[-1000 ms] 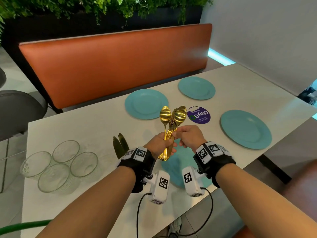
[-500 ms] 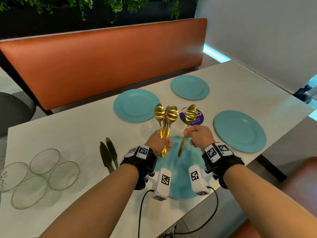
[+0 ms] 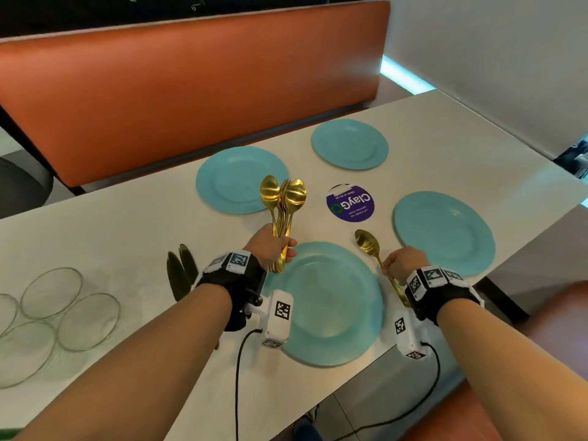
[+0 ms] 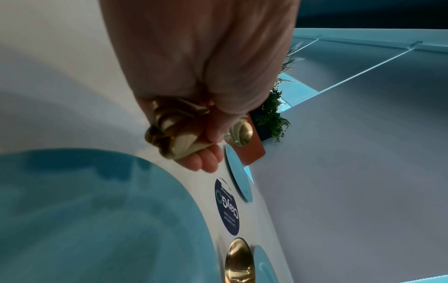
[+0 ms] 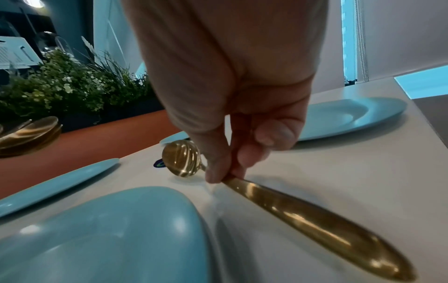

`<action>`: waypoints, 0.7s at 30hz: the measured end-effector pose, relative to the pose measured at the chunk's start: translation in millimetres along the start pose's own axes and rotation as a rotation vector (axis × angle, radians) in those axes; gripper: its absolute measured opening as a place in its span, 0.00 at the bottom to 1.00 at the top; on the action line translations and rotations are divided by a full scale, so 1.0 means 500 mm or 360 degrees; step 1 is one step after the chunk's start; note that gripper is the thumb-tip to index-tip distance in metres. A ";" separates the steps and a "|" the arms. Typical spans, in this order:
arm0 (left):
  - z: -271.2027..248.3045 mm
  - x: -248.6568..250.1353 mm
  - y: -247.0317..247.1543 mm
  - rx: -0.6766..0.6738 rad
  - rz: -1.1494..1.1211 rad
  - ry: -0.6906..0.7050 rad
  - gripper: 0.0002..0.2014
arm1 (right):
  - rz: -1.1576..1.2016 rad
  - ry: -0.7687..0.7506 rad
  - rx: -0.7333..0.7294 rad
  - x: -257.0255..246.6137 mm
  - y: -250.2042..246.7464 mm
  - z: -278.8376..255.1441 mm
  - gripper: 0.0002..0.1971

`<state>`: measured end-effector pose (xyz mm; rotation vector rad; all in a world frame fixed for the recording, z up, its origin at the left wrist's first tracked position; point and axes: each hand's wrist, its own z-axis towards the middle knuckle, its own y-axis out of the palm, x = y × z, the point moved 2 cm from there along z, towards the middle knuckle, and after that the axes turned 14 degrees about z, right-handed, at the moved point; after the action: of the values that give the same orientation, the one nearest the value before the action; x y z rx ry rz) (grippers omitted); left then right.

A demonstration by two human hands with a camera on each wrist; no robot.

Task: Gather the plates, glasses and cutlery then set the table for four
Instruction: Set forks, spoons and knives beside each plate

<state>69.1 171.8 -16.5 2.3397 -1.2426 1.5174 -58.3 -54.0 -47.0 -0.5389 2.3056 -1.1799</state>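
Pinching one gold spoon (image 5: pixel 303 218) by the neck between thumb and fingertips, the right hand (image 3: pixel 401 262) holds it low over the counter (image 3: pixel 95 230), just off the near plate (image 3: pixel 331 307) at its 3 o'clock; whether the spoon touches the counter I cannot tell. Its bowl points toward 11 o'clock, near the purple round sticker (image 3: pixel 350 203). The left hand (image 3: pixel 270 246), at the near plate's 10 o'clock, has its grip wrapped tightly round a bundle of gold cutlery (image 3: pixel 283 202), bowls up; the handles vanish inside the fist, so the count is unclear. Three more teal plates lie at 11 (image 3: pixel 241 179), 12 (image 3: pixel 350 144) and 2 o'clock (image 3: pixel 444 232). Two dark knives (image 3: pixel 179 272) are partly hidden behind the left wrist. Clear glasses (image 3: pixel 63 310) at 9 o'clock are cut off by the frame edge
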 end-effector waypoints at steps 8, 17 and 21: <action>0.007 0.000 0.004 0.0007 0.0036 -0.0005 0.13 | 0.0010 0.0035 0.0064 -0.001 0.031 0.034 0.16; 0.012 -0.016 0.000 0.0039 0.0023 -0.0028 0.15 | 0.0148 0.0046 0.0087 -0.004 0.042 0.041 0.12; 0.012 -0.021 -0.002 0.0038 0.0013 -0.0031 0.15 | 0.0279 0.0080 0.0116 -0.003 0.052 0.047 0.10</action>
<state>72.4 175.8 -27.4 2.3727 -1.2471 1.5237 -46.5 -53.7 -79.9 -0.2774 2.2889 -1.1990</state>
